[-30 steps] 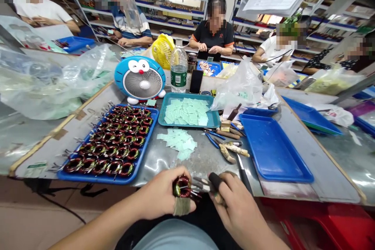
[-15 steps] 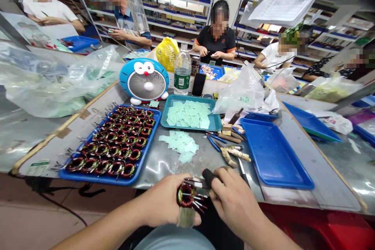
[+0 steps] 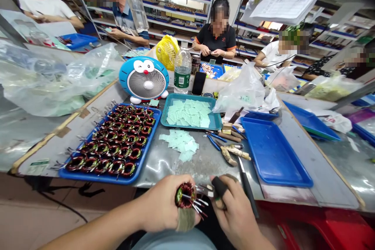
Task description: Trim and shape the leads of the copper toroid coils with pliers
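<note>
My left hand is closed round a wire-wound toroidal coil, a ring with dark red windings and a yellow-green part. Pale-tipped leads stick out of it to the right. A brownish-green wrap covers my left thumb. My right hand grips what look like pliers; their metal jaws point left beside the coil, blurred, and the handles are hidden in my fingers. A black cover shows on a right finger. Both hands are in front of the bench's near edge.
A blue tray of similar coils stands left. Pale green sheets lie mid-bench, more in a teal tray. Pliers, a black-handled knife and a blue tray are right. Behind are a fan, a bottle and co-workers.
My right hand has moved slightly right and down with the tool, so its jaws sit farther right of the coil. My left hand still holds the coil, shifted slightly left.
</note>
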Demonstrator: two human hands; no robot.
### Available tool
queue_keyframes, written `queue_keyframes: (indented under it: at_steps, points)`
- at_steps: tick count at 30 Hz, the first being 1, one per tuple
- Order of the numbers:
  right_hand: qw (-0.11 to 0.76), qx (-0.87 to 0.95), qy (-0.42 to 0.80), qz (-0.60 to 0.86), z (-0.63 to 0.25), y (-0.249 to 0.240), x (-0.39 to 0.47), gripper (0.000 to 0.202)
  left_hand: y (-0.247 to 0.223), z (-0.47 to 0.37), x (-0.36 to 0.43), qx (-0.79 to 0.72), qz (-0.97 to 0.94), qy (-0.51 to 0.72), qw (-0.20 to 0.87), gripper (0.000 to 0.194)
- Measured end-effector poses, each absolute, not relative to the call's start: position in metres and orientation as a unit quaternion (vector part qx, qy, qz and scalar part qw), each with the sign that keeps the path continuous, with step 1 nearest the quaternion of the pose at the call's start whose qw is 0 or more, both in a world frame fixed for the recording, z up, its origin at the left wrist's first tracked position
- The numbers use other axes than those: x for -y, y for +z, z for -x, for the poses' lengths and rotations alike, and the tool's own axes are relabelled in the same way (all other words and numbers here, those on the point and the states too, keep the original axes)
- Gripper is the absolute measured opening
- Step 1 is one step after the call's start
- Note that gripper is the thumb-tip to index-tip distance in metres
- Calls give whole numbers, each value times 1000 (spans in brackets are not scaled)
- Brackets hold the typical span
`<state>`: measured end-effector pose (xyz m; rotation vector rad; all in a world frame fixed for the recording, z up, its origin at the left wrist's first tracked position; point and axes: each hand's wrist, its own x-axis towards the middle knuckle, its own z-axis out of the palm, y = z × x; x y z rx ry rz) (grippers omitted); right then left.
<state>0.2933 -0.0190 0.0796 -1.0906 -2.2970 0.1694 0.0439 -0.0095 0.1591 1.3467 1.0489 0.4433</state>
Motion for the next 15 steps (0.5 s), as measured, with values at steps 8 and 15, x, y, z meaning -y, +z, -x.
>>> queue_keyframes:
  at_steps: [8,15]
  points:
    - [257,883,181,348,-300,105,2,60,168,-50,7,-441,-616,176,629,34]
    - [265,885,202,325,-303,104,2,49,175,-55,5,-384,-583,191,691,31]
